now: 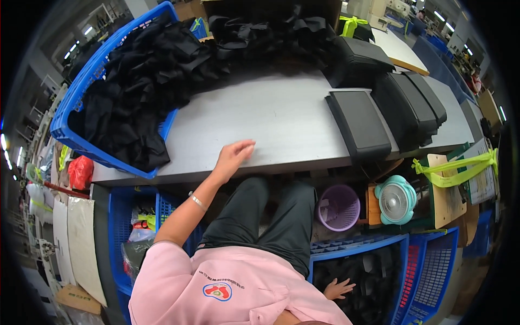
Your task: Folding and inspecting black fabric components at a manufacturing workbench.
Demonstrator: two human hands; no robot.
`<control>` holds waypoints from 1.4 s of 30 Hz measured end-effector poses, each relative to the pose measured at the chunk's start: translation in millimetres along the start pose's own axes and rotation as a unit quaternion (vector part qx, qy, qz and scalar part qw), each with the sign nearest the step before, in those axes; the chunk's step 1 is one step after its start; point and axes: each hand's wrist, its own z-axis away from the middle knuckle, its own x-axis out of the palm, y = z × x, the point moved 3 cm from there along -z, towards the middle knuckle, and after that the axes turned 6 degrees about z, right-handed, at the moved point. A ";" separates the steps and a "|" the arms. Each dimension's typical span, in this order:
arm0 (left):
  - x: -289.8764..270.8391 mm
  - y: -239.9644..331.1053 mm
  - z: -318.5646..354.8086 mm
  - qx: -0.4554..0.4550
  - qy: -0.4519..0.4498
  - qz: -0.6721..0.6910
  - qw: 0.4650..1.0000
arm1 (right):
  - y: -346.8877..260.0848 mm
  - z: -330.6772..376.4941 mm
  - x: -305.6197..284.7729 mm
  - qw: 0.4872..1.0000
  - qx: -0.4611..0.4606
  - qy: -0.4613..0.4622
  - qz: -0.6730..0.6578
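Observation:
My left hand [234, 158] hovers over the front edge of the grey table [260, 119], fingers stretched out and slightly blurred, with nothing in it. Low on my right side, my right hand [339, 289] has its fingers spread over a blue basket [357, 244] of black pieces [374, 281]; whether it touches them I cannot tell. Stacks of flat black pieces [360, 122] stand on the table's right side. At the left a large blue crate [81, 138] tilts on the table, heaped with crumpled black fabric pieces [146, 81].
A purple bin [338, 208] and a small turquoise fan [396, 200] stand under the table's right front. Another blue crate [122, 238] with bagged items is below on the left. More black fabric [271, 40] piles along the table's back. A yellow-green strip [457, 168] hangs at the right.

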 end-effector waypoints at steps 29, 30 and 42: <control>-239.7 -33.6 40.4 0.178 0.368 -0.349 0.844 | -353.9 227.9 -244.2 0.689 -0.620 0.004 -0.375; -226.0 -34.7 39.5 0.191 0.320 -0.326 0.869 | -360.4 239.9 -246.0 0.676 -0.633 -0.003 -0.378; -133.2 -30.5 29.4 0.265 0.023 -0.213 0.940 | -485.2 336.3 -287.1 0.585 -0.735 0.109 -0.326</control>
